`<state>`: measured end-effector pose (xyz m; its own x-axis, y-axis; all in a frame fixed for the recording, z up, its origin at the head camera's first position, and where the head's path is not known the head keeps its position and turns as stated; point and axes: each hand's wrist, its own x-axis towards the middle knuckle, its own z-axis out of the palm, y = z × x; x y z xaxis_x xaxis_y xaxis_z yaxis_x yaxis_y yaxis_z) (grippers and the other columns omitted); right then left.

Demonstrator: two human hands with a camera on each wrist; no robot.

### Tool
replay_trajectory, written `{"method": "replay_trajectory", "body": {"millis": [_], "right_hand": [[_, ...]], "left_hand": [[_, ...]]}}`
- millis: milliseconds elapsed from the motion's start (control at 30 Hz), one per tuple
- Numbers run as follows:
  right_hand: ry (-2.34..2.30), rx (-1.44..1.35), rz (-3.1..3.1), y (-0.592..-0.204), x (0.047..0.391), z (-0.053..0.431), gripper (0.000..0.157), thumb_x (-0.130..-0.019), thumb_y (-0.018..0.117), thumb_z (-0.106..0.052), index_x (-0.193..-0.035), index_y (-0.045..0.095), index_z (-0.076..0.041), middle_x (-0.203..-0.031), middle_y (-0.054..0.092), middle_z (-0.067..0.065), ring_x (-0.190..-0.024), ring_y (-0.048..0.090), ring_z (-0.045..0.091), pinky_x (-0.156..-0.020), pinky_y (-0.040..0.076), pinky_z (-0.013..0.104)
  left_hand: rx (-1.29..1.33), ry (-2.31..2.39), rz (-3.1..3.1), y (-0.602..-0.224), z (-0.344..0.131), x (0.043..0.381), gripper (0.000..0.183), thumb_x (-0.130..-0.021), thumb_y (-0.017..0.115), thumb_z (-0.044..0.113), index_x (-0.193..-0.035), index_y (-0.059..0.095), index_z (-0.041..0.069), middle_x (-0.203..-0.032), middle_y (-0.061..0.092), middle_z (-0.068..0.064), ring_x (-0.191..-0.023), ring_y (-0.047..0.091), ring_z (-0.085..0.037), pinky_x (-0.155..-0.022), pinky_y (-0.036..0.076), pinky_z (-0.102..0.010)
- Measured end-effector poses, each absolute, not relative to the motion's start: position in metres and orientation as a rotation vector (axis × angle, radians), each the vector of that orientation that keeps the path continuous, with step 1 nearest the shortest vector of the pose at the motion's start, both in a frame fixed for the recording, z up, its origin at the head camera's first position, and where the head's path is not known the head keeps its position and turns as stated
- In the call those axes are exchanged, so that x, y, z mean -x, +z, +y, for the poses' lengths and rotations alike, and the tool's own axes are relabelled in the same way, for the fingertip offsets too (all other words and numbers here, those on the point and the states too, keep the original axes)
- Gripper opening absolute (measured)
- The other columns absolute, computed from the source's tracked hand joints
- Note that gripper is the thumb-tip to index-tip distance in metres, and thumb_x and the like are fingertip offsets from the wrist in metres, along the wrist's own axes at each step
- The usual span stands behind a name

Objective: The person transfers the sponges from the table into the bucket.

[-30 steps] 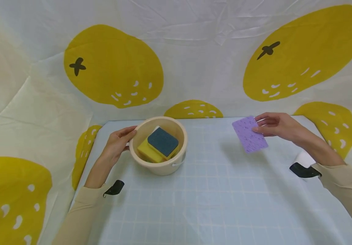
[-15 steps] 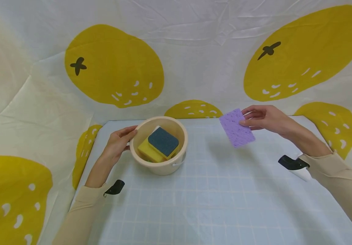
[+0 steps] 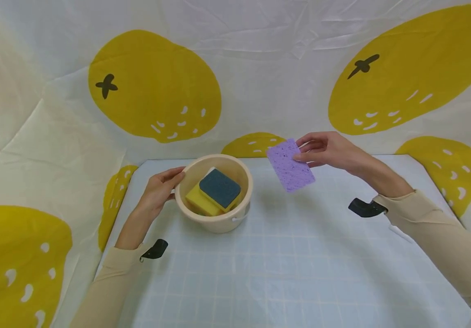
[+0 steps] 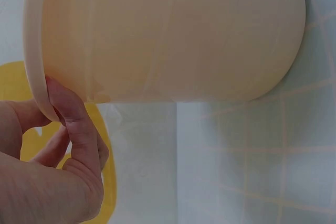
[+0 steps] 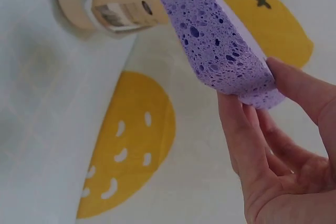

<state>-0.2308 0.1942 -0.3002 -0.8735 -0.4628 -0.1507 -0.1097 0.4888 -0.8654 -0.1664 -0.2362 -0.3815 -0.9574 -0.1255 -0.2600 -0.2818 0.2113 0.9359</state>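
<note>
A cream bucket (image 3: 212, 225) stands on the table at left of centre in the head view. My left hand (image 3: 157, 191) pinches its rim on the left side; the left wrist view shows thumb and fingers on either side of the rim (image 4: 35, 51). Inside the bucket lie yellow sponges, the top one a scouring sponge (image 3: 220, 189) with a dark scrubbing face, over a yellow sponge (image 3: 202, 202). To the right of the bucket, above the table, my right hand (image 3: 334, 152) holds a porous purple sponge (image 3: 289, 166) between thumb and fingers.
The table (image 3: 268, 273) has a pale blue cloth with a white grid. Behind it hangs a white curtain (image 3: 268, 82) printed with yellow fruit. A white object (image 3: 401, 233) shows partly beneath my right sleeve. The bucket carries a label (image 5: 123, 17) on its side.
My right hand has moved left and slightly up with the purple sponge, closer to the bucket. The left hand has kept its hold on the rim, and the bucket has stayed in place.
</note>
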Motion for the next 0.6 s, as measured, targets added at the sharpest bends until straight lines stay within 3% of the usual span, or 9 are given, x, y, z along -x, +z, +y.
{"method": "replay_trajectory", "body": {"millis": [600], "right_hand": [[-1.404,0.642,2.219,-0.297,0.233,0.129,0.045,-0.080,0.077,-0.032,-0.116,0.060,-0.011,-0.102,0.067,0.010,-0.090,0.066,0.026,-0.078,0.056,0.038]], "left_hand": [[0.379,1.853,2.342,-0.381,-0.236,0.165,0.047,-0.090,0.063,0.039,-0.131,0.057,0.018,-0.126,0.057,-0.003,-0.100,0.056,-0.014,-0.069,0.054,-0.023]]}}
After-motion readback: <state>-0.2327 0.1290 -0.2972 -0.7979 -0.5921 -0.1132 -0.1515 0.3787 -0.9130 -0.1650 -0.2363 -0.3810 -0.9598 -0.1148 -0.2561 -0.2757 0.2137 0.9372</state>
